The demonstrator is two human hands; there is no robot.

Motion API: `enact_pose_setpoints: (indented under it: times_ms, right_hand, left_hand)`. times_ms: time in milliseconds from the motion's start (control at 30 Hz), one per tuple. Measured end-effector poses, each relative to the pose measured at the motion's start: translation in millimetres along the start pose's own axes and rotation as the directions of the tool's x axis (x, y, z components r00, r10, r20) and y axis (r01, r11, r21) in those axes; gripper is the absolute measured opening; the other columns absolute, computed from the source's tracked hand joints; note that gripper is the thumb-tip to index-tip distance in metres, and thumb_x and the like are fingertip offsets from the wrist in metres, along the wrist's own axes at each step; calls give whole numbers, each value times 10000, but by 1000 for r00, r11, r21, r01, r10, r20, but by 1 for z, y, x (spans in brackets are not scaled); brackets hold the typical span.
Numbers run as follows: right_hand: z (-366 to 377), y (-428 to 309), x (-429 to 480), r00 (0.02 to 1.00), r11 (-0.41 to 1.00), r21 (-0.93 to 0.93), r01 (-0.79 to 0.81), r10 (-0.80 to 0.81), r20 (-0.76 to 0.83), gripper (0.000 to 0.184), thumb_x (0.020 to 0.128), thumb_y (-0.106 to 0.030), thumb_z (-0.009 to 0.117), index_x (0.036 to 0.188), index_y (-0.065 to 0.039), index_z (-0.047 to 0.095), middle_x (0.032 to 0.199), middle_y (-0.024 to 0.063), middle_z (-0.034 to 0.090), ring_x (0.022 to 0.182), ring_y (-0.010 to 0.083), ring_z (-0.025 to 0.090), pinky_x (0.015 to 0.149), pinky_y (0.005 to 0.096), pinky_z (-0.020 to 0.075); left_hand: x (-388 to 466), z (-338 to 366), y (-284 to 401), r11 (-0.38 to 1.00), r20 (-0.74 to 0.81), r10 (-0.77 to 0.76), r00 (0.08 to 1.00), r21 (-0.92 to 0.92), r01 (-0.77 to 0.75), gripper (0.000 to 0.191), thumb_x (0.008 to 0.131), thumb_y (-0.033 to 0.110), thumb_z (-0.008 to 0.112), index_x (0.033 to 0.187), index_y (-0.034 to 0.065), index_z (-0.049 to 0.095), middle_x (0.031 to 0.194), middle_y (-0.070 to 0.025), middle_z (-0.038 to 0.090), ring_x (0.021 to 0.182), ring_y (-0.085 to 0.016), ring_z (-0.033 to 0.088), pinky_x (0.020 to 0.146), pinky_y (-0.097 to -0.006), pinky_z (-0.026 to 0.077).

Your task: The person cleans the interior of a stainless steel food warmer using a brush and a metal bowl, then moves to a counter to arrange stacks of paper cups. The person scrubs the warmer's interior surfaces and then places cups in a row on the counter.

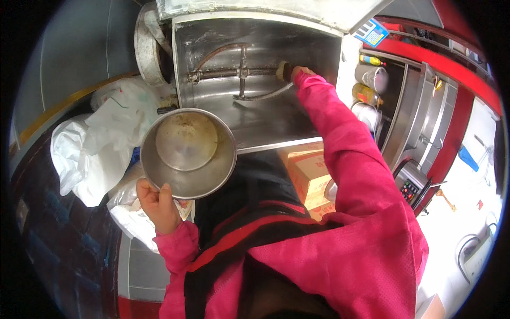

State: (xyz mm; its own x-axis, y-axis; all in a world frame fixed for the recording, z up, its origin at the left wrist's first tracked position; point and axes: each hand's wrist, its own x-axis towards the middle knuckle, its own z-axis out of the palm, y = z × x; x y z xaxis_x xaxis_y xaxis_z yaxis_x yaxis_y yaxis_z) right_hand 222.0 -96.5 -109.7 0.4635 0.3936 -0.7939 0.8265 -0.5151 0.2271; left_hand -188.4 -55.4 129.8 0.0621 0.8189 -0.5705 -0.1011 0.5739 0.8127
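My left hand (160,205) grips the near rim of a round metal basin (187,153), tilted so that its stained inside shows. The basin is just outside the near left corner of a steel mixer tub (263,127). Inside the tub, at its right side, my right hand (302,73) holds a brush (283,71) with pale bristles. The brush is at the right part of the mixer's horizontal shaft (223,73), which carries curved mixing arms (223,50). Whether the bristles touch the shaft I cannot tell.
The mixer's lid (271,10) stands raised at the back. White plastic bags (95,147) lie left of the basin. Cardboard boxes (308,171) sit below the tub's near edge. To the right are a bucket (368,77), an oil bottle (364,94) and an appliance with lit buttons (410,185).
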Motion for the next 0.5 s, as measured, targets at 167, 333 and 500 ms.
enact_pose_setpoints:
  times_ms: [167,333,500]
  right_hand:
    - [10,0,6,997,987,-145,67,-62,36,290,881,-228,418,1031,-107,636,1096,111,600,1005,269,585,810,387,481]
    - [50,-25,21,961,915,-296,274,-267,67,313,884,-225,405,1107,-90,577,1033,148,615,978,281,590,802,428,475]
    - [31,-23,-51,982,890,419,180,-138,-128,326,863,-217,420,1167,-166,527,1001,175,606,910,328,597,771,432,466]
  left_hand:
    - [-2,-8,-2,996,-13,-53,999,69,54,154,795,-51,453,862,57,366,740,-95,517,456,-130,480,366,-229,398]
    - [0,-14,-7,999,-38,-31,999,23,32,158,796,-46,459,873,59,370,738,-91,522,453,-125,481,359,-221,399]
    - [2,-21,-4,999,3,-7,1000,45,7,156,798,-48,456,891,46,373,755,-96,528,478,-125,492,366,-221,402]
